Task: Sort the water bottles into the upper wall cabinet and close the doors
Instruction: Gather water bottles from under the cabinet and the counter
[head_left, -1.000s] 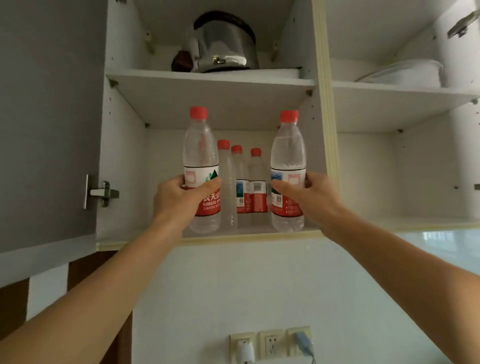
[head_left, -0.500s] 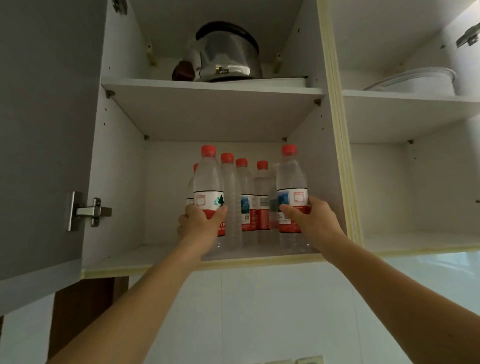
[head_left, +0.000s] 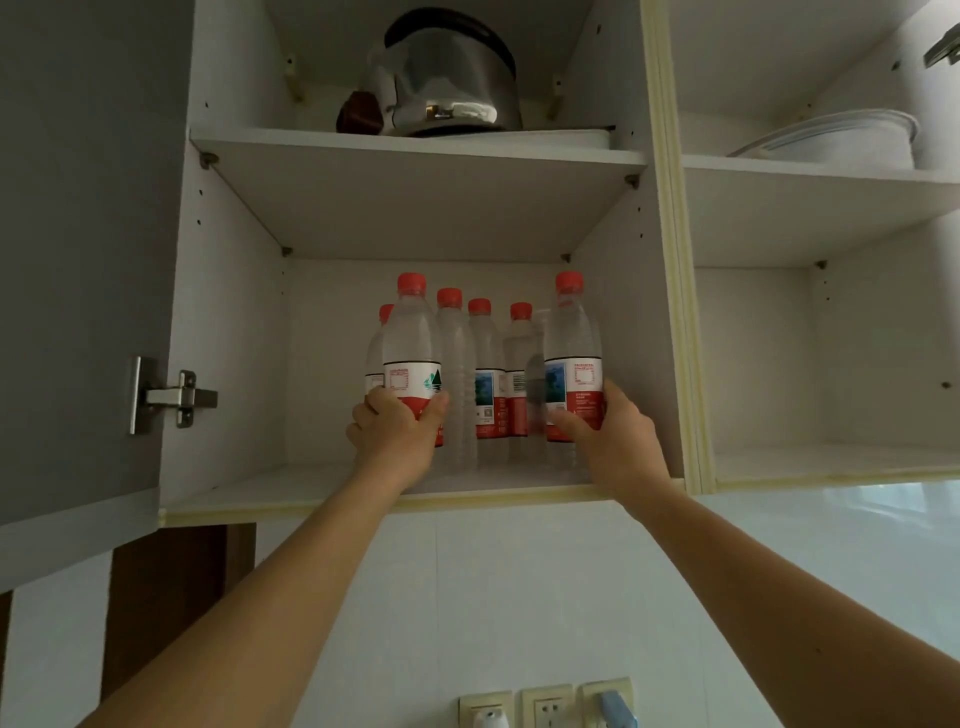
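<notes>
1. Head view, change: a second earlier both bottles stood at the front lip of the cabinet's lower shelf (head_left: 291, 488); by this moment they had travelled deeper in, level with the row behind. The left hand (head_left: 397, 431) was curled round the red label of the left bottle (head_left: 413, 358), thumb across the front. The right hand (head_left: 610, 434) gripped the right bottle (head_left: 574, 358) low on its label in the same way.

2. Head view, placement: between the two hands stood the stored bottles (head_left: 485, 374), red caps in a line, with one more cap just showing behind the left bottle. Both held bottles were upright; their bases were hidden behind the hands, so whether they had touched the shelf could not be told.

3. Head view, surroundings: above the hands a steel kettle (head_left: 447, 78) sat on the upper shelf. Well to the left of the left hand, the grey door (head_left: 78, 260) hung open on its hinge (head_left: 171, 397).

4. Meaning for the task: the pair looked almost stowed. Letting go and shutting the doors remained.
</notes>
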